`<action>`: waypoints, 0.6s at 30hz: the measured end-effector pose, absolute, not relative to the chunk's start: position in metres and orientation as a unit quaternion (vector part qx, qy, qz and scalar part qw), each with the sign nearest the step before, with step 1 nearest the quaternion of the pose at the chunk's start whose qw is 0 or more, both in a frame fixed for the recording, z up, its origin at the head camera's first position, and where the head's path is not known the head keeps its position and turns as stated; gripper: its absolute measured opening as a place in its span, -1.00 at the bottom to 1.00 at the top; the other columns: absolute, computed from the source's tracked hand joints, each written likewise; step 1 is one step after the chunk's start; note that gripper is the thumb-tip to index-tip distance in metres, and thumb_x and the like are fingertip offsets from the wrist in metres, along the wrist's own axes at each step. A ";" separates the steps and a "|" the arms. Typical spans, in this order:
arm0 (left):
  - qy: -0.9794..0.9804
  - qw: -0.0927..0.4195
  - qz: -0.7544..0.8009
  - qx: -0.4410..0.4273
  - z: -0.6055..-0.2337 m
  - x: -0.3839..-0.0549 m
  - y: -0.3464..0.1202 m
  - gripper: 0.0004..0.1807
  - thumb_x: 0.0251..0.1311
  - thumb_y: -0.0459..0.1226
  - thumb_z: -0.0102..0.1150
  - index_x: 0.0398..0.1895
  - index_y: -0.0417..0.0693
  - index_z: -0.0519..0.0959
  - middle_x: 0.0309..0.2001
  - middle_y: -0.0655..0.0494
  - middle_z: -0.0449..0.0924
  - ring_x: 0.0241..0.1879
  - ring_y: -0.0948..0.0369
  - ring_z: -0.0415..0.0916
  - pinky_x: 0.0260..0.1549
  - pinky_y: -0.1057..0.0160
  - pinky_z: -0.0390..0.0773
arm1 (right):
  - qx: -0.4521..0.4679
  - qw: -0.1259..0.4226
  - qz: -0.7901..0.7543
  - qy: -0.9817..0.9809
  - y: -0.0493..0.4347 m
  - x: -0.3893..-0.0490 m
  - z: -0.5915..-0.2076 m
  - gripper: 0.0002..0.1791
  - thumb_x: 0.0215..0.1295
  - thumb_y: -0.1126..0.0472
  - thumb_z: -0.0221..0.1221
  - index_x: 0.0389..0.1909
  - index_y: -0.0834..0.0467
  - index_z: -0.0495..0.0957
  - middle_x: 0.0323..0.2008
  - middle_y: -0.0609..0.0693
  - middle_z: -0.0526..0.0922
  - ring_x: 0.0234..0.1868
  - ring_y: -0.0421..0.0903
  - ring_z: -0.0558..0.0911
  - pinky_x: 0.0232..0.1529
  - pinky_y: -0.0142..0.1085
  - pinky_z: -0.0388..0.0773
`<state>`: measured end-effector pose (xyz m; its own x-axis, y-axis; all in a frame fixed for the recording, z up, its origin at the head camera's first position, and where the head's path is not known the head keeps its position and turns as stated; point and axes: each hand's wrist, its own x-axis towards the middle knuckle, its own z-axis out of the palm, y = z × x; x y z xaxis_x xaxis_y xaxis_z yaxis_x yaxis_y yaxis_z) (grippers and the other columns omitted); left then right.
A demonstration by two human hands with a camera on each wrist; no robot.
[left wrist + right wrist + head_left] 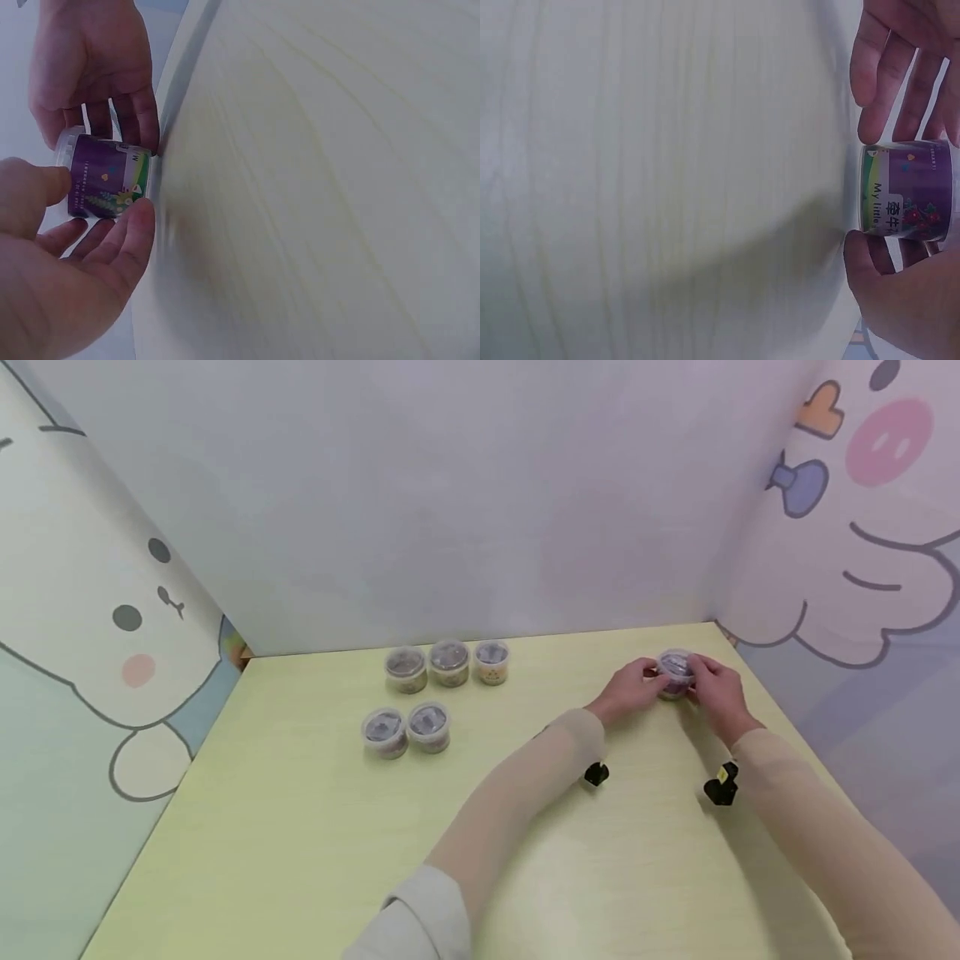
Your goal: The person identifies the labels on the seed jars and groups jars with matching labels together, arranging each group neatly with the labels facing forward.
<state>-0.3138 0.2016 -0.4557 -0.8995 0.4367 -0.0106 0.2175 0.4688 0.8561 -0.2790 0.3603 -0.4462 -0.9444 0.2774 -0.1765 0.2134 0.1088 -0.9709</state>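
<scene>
At the far right of the table, a small round plastic tub with a clear lid stands between both hands. Its purple label has green at the base and printed flowers; "My little" and some characters are readable on the tub's side in the right wrist view. My left hand holds the tub's left side, thumb near the lid and fingers along the wall. From the right, my right hand holds the opposite side, its fingers around the wall. The tub's bottom is right at the tabletop.
Several similar lidded tubs stand left of centre: a back row with a left tub, middle tub and right tub, and a front pair. Walls with cartoon drawings border the yellow table on its far sides.
</scene>
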 end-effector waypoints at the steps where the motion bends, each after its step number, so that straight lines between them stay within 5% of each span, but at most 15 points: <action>1: 0.847 0.113 0.482 0.193 -0.454 -0.314 0.199 -0.54 0.47 -0.05 0.13 0.32 -0.05 0.50 0.18 0.16 0.60 0.14 0.34 0.51 0.05 0.45 0.48 | -0.160 0.017 0.655 -0.738 0.359 -0.279 -0.444 -0.24 0.57 -0.13 -0.05 0.56 0.28 0.10 0.43 0.29 0.24 0.14 -0.24 0.50 0.07 -0.49 0.53; 7: 0.825 0.109 0.519 0.195 -0.438 -0.315 0.175 -0.50 0.48 -0.04 0.12 0.33 -0.12 0.46 0.16 0.08 0.60 0.05 0.30 0.56 -0.05 0.41 0.55 | -0.116 -0.044 0.728 -0.674 0.348 -0.281 -0.429 -0.16 0.51 -0.28 -0.10 0.63 0.04 -0.03 0.58 0.13 -0.03 0.42 0.01 0.23 0.33 -0.23 0.39; 13: 0.783 0.142 0.573 0.196 -0.418 -0.313 0.132 -0.47 0.52 -0.08 0.07 0.37 -0.23 0.38 0.09 -0.06 0.58 -0.11 0.07 0.66 -0.25 0.28 0.67 | -0.046 -0.078 0.761 -0.643 0.324 -0.284 -0.419 -0.20 0.53 -0.25 -0.13 0.64 0.02 -0.02 0.32 0.03 0.26 0.07 -0.14 0.54 0.04 -0.34 0.61; 18: 0.774 0.161 0.576 0.208 -0.404 -0.307 0.086 -0.39 0.51 -0.02 0.06 0.41 -0.25 0.33 0.09 -0.07 0.55 -0.04 -0.04 0.66 -0.16 0.23 0.68 | 0.014 -0.107 0.767 -0.632 0.295 -0.280 -0.411 -0.25 0.57 -0.20 -0.17 0.62 0.07 0.03 0.18 -0.08 0.34 0.02 -0.16 0.57 -0.01 -0.34 0.63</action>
